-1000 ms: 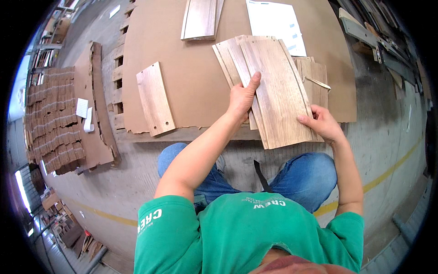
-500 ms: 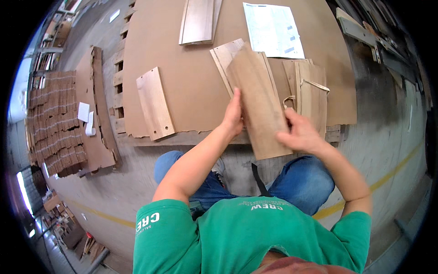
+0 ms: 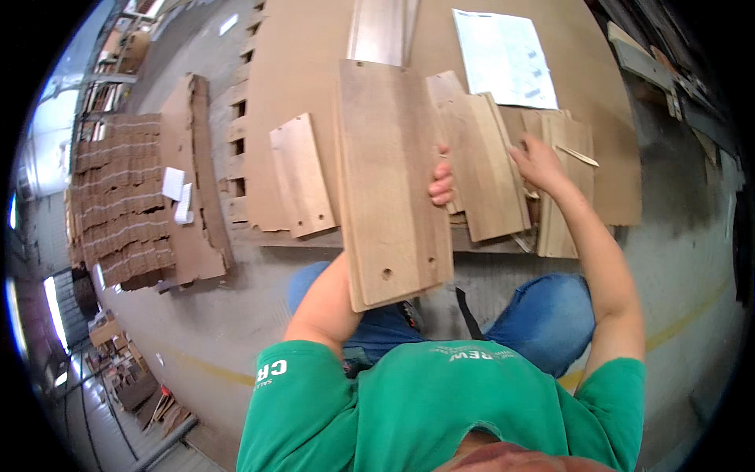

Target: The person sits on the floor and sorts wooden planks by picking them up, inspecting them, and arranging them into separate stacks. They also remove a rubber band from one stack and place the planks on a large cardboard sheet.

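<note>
My left hand (image 3: 442, 182) is wrapped round a light brown wooden board (image 3: 385, 181) raised close to me. Its fingertips curl over the board's right edge, and the rest of the hand is behind it. A second edge along the left side suggests another board under it. The raised board has drilled holes near its lower end. To its right, a grooved wooden board (image 3: 491, 173) lies on others at the table's near edge. My right hand (image 3: 541, 164) is at that board's right edge, its fingers bent in and touching the edge.
Cardboard (image 3: 299, 71) covers the pallet. On it lie a single board (image 3: 303, 177), a far stack of boards (image 3: 377, 31), a printed sheet (image 3: 503, 59) and more boards (image 3: 578, 141) with a pale strip. Flattened cardboard (image 3: 126, 200) is piled on the floor at left.
My left hand has moved left and up with a board, now held nearer and larger in view. My right hand has moved away from it to the boards on the right.
</note>
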`<action>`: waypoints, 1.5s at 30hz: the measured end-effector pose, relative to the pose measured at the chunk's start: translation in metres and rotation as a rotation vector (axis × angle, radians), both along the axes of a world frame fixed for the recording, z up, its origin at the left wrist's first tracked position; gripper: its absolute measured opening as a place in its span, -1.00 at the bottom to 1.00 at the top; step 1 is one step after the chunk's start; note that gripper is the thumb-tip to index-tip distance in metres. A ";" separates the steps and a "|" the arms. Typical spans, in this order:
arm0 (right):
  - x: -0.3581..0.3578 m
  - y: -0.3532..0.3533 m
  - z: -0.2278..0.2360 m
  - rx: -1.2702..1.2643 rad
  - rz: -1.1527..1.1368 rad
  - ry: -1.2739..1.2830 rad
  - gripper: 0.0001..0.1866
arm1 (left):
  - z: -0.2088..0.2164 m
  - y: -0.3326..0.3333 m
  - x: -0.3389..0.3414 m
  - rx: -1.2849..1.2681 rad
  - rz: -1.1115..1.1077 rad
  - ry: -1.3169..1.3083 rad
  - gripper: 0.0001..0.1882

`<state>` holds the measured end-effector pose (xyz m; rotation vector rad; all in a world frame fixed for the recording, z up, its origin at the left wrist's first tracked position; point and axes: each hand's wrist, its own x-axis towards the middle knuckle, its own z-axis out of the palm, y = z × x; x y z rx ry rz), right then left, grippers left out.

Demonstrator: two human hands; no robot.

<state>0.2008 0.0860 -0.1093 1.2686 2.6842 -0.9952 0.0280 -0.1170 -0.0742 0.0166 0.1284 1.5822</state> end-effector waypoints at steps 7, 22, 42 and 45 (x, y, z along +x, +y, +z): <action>0.010 -0.014 -0.049 -0.192 0.053 -0.287 -0.38 | 0.031 -0.004 -0.002 0.189 -0.027 -0.068 -0.20; 0.016 -0.007 -0.043 -0.813 -0.232 0.142 -0.62 | 0.005 0.005 -0.017 0.077 0.065 -0.061 -0.31; 0.005 -0.006 0.032 -0.596 -0.241 0.679 -0.73 | 0.018 0.015 -0.019 -0.033 0.150 0.074 -0.29; 0.002 -0.015 0.042 -0.623 -0.216 0.691 -0.70 | 0.009 0.016 -0.023 0.008 0.145 0.064 -0.29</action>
